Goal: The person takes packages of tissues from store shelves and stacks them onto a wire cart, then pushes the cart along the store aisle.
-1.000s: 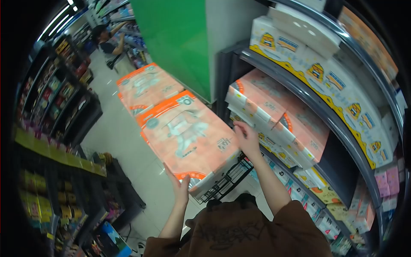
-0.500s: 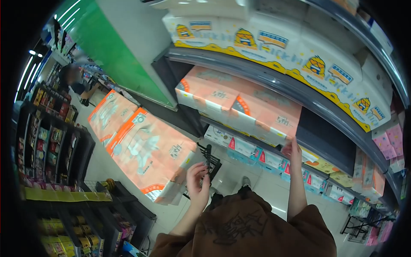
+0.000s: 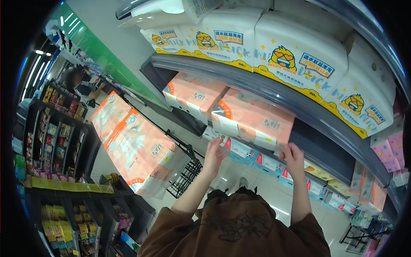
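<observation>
A peach-orange plastic-wrapped tissue pack (image 3: 257,120) juts out over the edge of a dark shelf. My right hand (image 3: 293,155) pinches its lower right corner, the fingers curled on the wrap. My left hand (image 3: 214,156) is raised below the pack's left end, fingers apart and holding nothing; whether a fingertip touches the pack I cannot tell. A matching tissue pack (image 3: 195,95) sits beside it on the left. More large orange tissue packs (image 3: 139,150) are stacked on a black wire cart (image 3: 186,177) to my left.
White packs with a yellow duck print (image 3: 299,64) fill the shelf above. Blue and white packs (image 3: 244,147) line a lower shelf. A snack rack (image 3: 55,128) stands at the left, and another person (image 3: 81,85) is farther down the aisle.
The tissue pack has come forward from its neighbour, with my right hand at its corner. My left hand has moved up and right, from beside the cart to near the shelf.
</observation>
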Demonstrator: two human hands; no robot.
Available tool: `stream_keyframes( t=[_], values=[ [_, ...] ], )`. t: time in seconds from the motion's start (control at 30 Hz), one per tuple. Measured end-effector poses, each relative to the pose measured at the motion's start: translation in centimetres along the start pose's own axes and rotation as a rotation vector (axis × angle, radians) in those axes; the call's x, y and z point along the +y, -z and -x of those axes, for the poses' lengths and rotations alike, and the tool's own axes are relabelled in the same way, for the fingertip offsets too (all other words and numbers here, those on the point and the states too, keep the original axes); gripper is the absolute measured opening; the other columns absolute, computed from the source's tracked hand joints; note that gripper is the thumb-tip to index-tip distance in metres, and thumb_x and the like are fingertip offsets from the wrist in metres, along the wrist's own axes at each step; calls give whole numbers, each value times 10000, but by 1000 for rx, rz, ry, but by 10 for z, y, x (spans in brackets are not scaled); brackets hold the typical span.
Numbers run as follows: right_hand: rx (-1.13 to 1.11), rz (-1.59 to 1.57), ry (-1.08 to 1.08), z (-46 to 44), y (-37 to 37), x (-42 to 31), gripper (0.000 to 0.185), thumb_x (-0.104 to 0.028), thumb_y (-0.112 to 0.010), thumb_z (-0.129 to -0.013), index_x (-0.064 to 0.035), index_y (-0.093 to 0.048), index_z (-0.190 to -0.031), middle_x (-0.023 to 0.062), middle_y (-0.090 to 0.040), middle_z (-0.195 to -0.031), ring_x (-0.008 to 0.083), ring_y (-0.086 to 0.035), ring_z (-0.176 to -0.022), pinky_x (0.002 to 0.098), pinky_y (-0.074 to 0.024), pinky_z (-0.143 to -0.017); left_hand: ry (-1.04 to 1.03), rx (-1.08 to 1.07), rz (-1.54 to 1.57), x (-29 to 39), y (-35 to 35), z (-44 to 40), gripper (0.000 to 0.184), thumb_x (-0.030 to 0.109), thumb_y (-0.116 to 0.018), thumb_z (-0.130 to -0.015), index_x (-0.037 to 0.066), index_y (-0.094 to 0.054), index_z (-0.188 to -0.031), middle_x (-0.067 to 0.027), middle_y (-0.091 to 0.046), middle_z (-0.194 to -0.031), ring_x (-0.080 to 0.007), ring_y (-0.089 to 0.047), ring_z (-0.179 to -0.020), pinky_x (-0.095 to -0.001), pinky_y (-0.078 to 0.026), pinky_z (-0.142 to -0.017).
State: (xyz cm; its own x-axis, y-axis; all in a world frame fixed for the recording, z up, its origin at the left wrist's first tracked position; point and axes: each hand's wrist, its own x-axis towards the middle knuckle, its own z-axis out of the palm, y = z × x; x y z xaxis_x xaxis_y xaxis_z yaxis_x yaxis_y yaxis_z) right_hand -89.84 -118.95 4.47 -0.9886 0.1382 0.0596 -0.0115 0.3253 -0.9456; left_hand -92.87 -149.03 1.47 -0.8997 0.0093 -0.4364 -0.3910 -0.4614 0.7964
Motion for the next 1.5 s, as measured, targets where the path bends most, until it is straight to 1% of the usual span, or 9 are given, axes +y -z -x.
stream_keyframes(
  t=[0.13, 0.27, 0.4, 0.5, 0.53, 0.7, 0.83, 1.27, 1.5],
  values=[
    [-134, -203, -142, 57, 53, -29, 225, -131, -543, -934, 23, -647, -806, 49, -602, -602, 110, -574, -550, 234, -434, -522, -22, -85, 76, 13, 4, -26, 610, 533, -367, -988, 61, -388, -1375, -98, -492, -1344, -238, -491, -1233, -438, -374, -1051],
    [-318, -326, -244, 99, 94, -28, 269, -113, -548, -927, 43, -639, -729, 68, -594, -583, 132, -571, -520, 249, -467, -515, 439, -124, 60, 40, -25, 1, 723, 624, -615, -829, 50, -530, -1261, -146, -636, -1073, -264, -656, -949, -446, -527, -871],
    [-256, -488, -346, 122, 112, 40, 211, -138, -542, -935, 16, -653, -842, 100, -644, -717, 166, -643, -703, 294, -503, -599, 374, -220, -145, -10, -17, -19, 687, 526, -659, -849, 39, -473, -1296, -130, -615, -1119, -231, -647, -975, -389, -532, -884],
    [278, -778, -391, 103, 101, 82, 188, -186, -548, -940, -36, -624, -1023, 126, -657, -925, 186, -627, -973, 307, -507, -715, 348, -361, -201, 7, -36, 1, 775, 477, -654, -866, 17, -349, -1410, -159, -548, -1270, -231, -610, -1075, -362, -530, -870],
    [219, -638, -570, 91, 103, 95, 378, -241, -561, -940, -59, -502, -1267, 136, -590, -1177, 204, -541, -1159, 338, -487, -869, 311, -388, -223, 12, -41, 10, 811, 447, -661, -865, 8, -292, -1439, -171, -505, -1320, -229, -573, -1127, -352, -516, -887],
    [26, -824, -689, 75, 58, 128, 399, -239, -563, -938, -56, -486, -1284, 136, -582, -1191, 208, -542, -1160, 343, -480, -885, 0, -440, -517, 0, -34, 40, 992, 324, -695, -840, -22, -56, -1514, -205, -307, -1498, -217, -376, -1329, -311, -399, -1014],
    [-121, -906, -670, 69, 11, 114, 416, -237, -565, -937, -54, -473, -1299, 136, -575, -1203, 211, -542, -1160, 346, -475, -898, -156, -467, -457, 2, 2, 93, 1012, 269, -723, -795, -30, -74, -1511, -186, -302, -1501, -214, -337, -1350, -327, -283, -1107],
    [-653, -908, -659, 139, -219, 0, 472, -233, -570, -933, -46, -432, -1344, 137, -554, -1241, 221, -543, -1162, 357, -458, -940, -545, 93, -348, -46, 240, 365, 1071, 188, -773, -748, -11, -56, -1519, -158, -237, -1531, -219, -248, -1401, -339, -181, -1149],
    [-1001, -748, -663, 251, -333, -80, 504, -230, -572, -930, -42, -410, -1369, 138, -543, -1262, 227, -544, -1163, 363, -449, -962, -599, 372, 159, -71, 335, 529, 1031, 122, -747, -737, -13, -84, -1515, -156, -264, -1526, -223, -259, -1415, -355, -202, -1149]
  ],
)
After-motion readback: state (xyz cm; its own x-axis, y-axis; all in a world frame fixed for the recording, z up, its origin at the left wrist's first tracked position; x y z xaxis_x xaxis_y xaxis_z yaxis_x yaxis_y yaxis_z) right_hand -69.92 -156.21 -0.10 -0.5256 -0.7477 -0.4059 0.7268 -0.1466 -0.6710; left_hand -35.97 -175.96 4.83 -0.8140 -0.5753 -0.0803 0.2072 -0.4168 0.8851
